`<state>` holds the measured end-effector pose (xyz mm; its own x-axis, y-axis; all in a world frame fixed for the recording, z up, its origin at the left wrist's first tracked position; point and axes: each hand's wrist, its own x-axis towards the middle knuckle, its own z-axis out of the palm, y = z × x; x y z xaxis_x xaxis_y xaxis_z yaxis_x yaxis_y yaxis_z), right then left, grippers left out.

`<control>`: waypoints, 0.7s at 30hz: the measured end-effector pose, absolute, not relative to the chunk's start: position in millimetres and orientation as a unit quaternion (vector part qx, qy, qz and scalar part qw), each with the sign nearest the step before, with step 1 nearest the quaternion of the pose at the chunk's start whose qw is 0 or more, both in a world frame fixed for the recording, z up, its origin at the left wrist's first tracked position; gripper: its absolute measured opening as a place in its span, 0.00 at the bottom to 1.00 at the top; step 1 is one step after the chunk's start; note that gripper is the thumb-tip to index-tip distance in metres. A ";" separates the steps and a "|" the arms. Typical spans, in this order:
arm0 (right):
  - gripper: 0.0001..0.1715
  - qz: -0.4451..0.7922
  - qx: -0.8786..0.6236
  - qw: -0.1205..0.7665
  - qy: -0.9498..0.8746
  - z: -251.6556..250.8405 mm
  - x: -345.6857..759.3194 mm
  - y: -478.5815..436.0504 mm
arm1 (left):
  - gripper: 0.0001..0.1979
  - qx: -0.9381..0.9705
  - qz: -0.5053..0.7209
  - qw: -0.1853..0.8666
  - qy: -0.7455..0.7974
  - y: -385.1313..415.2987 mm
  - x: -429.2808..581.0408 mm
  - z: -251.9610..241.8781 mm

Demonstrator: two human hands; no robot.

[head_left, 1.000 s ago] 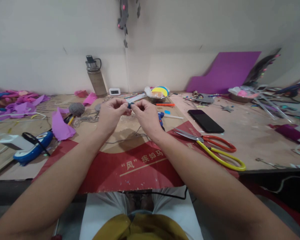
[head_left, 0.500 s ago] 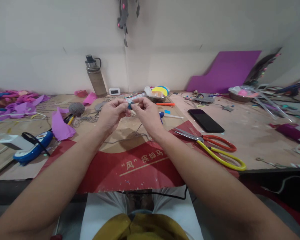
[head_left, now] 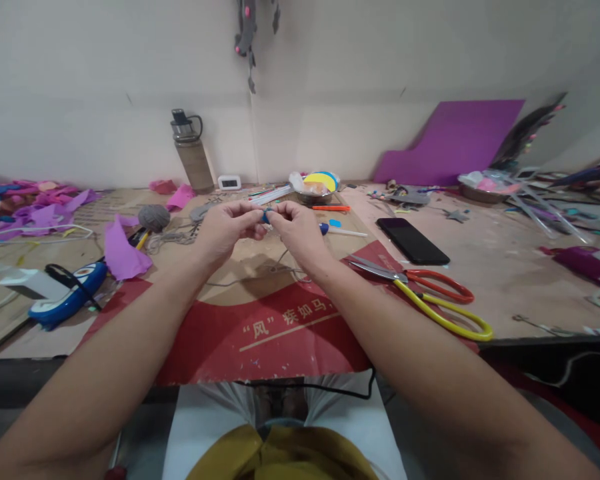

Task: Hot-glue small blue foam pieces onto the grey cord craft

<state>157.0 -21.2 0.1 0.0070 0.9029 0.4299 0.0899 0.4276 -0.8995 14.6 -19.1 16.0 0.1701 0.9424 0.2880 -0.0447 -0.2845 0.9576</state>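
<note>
My left hand [head_left: 227,229] and my right hand [head_left: 296,231] meet above the middle of the table, fingers pinched together on a small blue piece [head_left: 266,215] held between them. A thin grey thread [head_left: 275,267] hangs from the hands down to the brown and red cardboard sheet [head_left: 260,327] under my forearms. A ball of grey yarn [head_left: 154,217] lies left of my left hand. Scissors [head_left: 420,297] with orange and yellow handles lie just right of my right forearm.
A black phone [head_left: 413,241] lies right of the hands. A water bottle [head_left: 190,155] stands at the back wall. Purple and pink felt scraps [head_left: 40,213] cover the left side, beside a blue tape dispenser [head_left: 65,300]. A purple sheet [head_left: 450,143] leans on the wall at right.
Both hands stay joined on the small blue piece and have shifted only slightly to the right and down; the fingers have turned a little around it.
</note>
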 end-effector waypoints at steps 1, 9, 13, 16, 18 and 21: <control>0.09 0.340 -0.410 0.578 -0.618 0.4 156.7 -22.2 | 0.09 0.616 0.524 0.451 0.378 -19.8 14.5 16.0; 0.08 0.308 -0.430 0.554 -0.643 -1.9 154.6 -23.2 | 0.05 0.666 0.512 0.347 0.418 -23.6 12.5 18.7; 0.09 0.319 -0.416 0.541 -0.658 -6.5 155.5 -19.8 | 0.06 0.651 0.510 0.377 0.417 -19.2 10.6 15.9; 0.07 0.342 -0.394 0.538 -0.661 -10.9 156.3 -17.5 | 0.07 0.624 0.518 0.398 0.429 -16.3 9.2 13.9; 0.08 0.347 -0.385 0.541 -0.662 -12.7 156.7 -16.7 | 0.07 0.615 0.522 0.400 0.436 -15.3 8.5 13.1; 0.08 0.333 -0.387 0.545 -0.666 -12.7 157.3 -16.3 | 0.08 0.622 0.514 0.399 0.436 -15.0 8.5 12.5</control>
<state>157.3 -16.3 -12.7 -0.1073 0.8771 0.4682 0.1522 0.4799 -0.8640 8.5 -15.0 12.5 0.0914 0.9518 0.2927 0.1316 -0.3029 0.9439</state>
